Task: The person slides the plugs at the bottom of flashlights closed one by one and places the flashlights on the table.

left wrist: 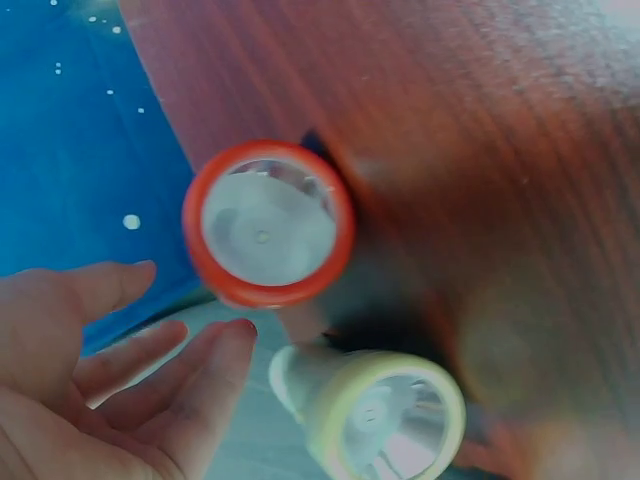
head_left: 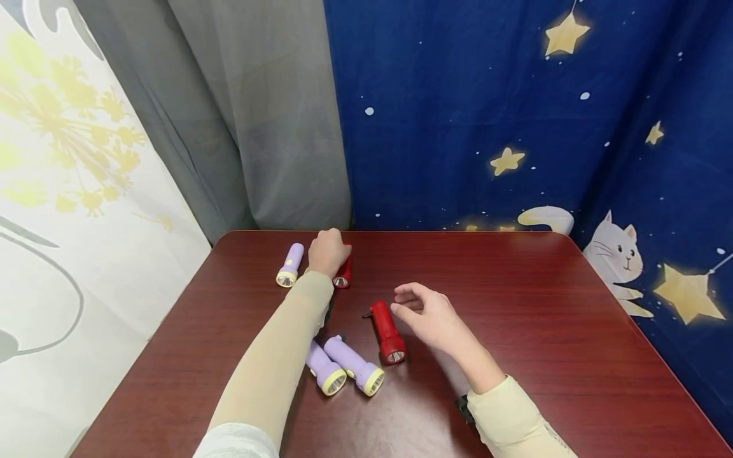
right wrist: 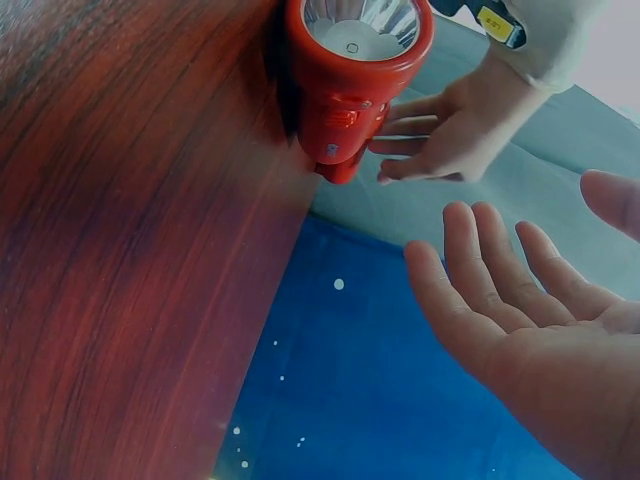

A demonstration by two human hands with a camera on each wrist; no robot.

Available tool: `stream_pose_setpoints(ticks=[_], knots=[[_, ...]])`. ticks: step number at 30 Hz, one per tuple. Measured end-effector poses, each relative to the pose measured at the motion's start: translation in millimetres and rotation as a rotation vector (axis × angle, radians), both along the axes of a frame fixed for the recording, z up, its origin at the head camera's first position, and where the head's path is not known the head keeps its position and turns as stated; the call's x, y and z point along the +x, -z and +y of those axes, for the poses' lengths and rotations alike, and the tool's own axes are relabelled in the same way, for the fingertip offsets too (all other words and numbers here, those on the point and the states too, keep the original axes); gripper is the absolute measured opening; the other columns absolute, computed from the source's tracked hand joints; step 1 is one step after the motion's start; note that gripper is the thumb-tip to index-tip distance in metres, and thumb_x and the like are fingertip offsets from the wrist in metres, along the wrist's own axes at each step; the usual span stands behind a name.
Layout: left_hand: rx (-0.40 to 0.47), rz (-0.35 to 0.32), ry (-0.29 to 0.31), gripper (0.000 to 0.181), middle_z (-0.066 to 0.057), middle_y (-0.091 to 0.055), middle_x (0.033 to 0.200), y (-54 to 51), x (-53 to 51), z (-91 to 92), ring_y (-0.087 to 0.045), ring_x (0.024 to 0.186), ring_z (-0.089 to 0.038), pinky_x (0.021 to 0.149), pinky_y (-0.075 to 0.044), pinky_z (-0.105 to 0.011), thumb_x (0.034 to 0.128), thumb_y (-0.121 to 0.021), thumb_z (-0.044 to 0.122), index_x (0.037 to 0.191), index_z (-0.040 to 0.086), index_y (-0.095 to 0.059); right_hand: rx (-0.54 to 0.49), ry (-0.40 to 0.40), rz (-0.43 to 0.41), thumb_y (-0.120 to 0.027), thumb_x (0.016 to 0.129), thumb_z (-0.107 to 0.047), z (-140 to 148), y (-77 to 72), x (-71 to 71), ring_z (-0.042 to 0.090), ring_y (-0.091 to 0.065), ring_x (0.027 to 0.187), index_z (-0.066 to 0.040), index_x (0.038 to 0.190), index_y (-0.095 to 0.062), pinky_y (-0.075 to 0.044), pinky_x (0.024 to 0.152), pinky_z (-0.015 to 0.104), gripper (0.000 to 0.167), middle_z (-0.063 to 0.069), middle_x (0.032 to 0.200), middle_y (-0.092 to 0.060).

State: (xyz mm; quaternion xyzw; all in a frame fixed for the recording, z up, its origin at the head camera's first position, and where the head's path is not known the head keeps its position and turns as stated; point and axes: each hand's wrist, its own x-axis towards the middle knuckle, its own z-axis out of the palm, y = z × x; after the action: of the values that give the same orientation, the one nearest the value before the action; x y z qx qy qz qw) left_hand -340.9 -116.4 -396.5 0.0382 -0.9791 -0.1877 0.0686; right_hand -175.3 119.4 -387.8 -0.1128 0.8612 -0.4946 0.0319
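Observation:
My left hand [head_left: 328, 252] reaches to the far side of the table, beside a red flashlight [head_left: 342, 273] that it partly hides. In the left wrist view the left hand's fingers [left wrist: 205, 385] are spread loosely near the red flashlight's lens rim [left wrist: 268, 298], with a small gap visible. My right hand [head_left: 431, 316] hovers just right of a second red flashlight [head_left: 387, 332], its fingers loosely bent and holding nothing. That flashlight lies with its lens toward me and a dark strap at its tail. The right wrist view shows the right palm [right wrist: 560, 350] with fingers extended.
A lavender flashlight [head_left: 291, 264] with a yellow rim lies left of the left hand. Two more, one lavender flashlight [head_left: 355, 364] and its neighbour [head_left: 326, 369] partly behind the left sleeve, lie nearer me. Curtains [head_left: 446, 127] hang behind the brown table [head_left: 515, 286].

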Motion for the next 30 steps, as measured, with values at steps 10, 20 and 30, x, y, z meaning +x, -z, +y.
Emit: stream_pose_setpoints(ticks=[10, 20, 30], knots=[[-0.005, 0.019, 0.021, 0.023, -0.012, -0.074, 0.085, -22.6, 6.5, 5.2, -0.073, 0.082, -0.033, 0.079, -0.064, -0.049, 0.1003, -0.069, 0.028, 0.094, 0.007, -0.077, 0.006, -0.005, -0.004, -0.072, 0.100, -0.021, -0.9, -0.1, 0.5, 0.026, -0.075, 0.114, -0.010, 0.131, -0.069, -0.060, 0.102, 0.046, 0.033, 0.010, 0.125, -0.076], [-0.014, 0.067, 0.056, 0.025, -0.010, -0.073, 0.080, -37.6, 16.7, 9.8, -0.073, 0.081, -0.035, 0.075, -0.063, -0.050, 0.0988, -0.072, 0.029, 0.082, 0.010, -0.072, 0.004, -0.008, 0.019, -0.072, 0.099, -0.021, -2.0, 0.3, 0.2, 0.025, -0.076, 0.111, -0.011, 0.129, -0.070, -0.060, 0.101, 0.046, 0.032, 0.010, 0.123, -0.077], [-0.007, 0.051, 0.062, 0.019, -0.011, -0.074, 0.087, -38.7, 23.0, 5.7, -0.072, 0.080, -0.033, 0.073, -0.061, -0.047, 0.0999, -0.069, 0.025, 0.090, 0.010, -0.073, 0.010, -0.006, 0.022, -0.072, 0.099, -0.021, -2.8, 0.2, 0.8, 0.024, -0.077, 0.110, -0.011, 0.128, -0.070, -0.060, 0.101, 0.045, 0.031, 0.009, 0.122, -0.078]])
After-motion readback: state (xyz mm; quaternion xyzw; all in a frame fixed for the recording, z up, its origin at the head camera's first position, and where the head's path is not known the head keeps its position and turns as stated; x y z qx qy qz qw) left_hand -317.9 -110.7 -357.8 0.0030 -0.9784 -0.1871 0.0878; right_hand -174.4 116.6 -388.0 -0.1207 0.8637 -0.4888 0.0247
